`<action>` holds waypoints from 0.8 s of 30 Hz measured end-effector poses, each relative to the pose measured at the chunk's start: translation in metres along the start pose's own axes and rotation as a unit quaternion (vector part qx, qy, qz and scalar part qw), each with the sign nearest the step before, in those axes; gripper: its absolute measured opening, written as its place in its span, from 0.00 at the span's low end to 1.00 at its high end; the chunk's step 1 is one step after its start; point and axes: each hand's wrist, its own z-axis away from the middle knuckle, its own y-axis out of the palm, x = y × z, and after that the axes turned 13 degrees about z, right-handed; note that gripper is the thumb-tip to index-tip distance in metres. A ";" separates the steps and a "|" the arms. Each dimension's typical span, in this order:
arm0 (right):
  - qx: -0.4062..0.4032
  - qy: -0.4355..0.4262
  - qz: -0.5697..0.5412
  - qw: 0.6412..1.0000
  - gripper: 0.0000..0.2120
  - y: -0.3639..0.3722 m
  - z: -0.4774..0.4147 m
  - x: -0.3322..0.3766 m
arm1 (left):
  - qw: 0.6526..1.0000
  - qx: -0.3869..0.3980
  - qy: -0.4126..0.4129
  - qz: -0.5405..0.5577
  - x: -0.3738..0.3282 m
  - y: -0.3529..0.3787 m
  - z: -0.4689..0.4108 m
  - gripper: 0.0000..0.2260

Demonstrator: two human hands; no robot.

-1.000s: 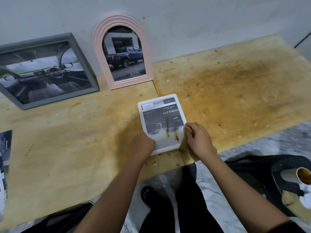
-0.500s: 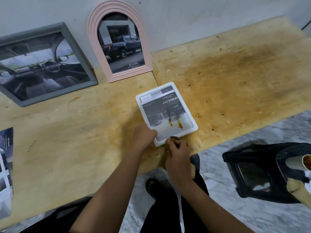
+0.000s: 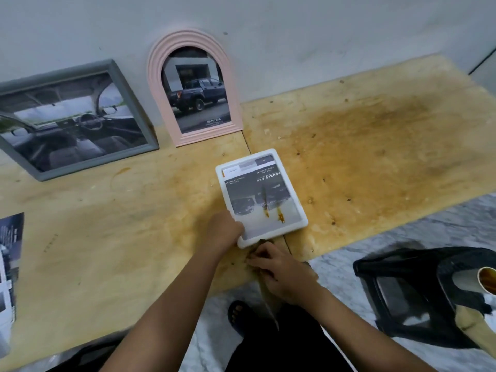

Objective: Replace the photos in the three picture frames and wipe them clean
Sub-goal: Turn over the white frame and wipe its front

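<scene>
The white frame (image 3: 302, 210) lies flat on the plywood table (image 3: 107, 237), tilted a little, with an upside-down car brochure photo (image 3: 261, 202) in it and two brown stains on the glass. My left hand (image 3: 224, 230) grips its near left corner. At the frame's near edge, my right hand (image 3: 276, 269) has its fingers pinched together. A tan strip shows under that hand; I cannot tell what it is. The grey frame (image 3: 134, 103) and the pink arched frame (image 3: 155, 76) lean on the wall, both holding car photos.
Loose printed sheets (image 3: 8, 264) lie at the table's left edge. A black bin (image 3: 402, 296) stands on the marble floor at the right, with a paper cup (image 3: 487, 283) and crumpled tissue in it. The table's right half bears a large brown stain (image 3: 375, 135).
My right hand has gone from the white frame's right side to its near edge. The frame has turned slightly. My left hand stays at the near left corner.
</scene>
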 end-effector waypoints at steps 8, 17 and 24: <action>-0.223 0.235 -0.160 0.933 0.14 -0.076 -0.027 -0.064 | 0.979 -0.168 0.049 -0.102 0.026 -0.014 -0.011 0.11; -0.051 0.052 0.092 0.993 0.18 -0.097 -0.178 -0.062 | 0.976 -0.196 0.021 -0.090 0.024 -0.008 -0.008 0.11; 0.136 -0.095 0.249 0.954 0.22 -0.033 -0.244 -0.044 | 0.976 -0.192 -0.037 -0.096 0.017 -0.006 -0.011 0.15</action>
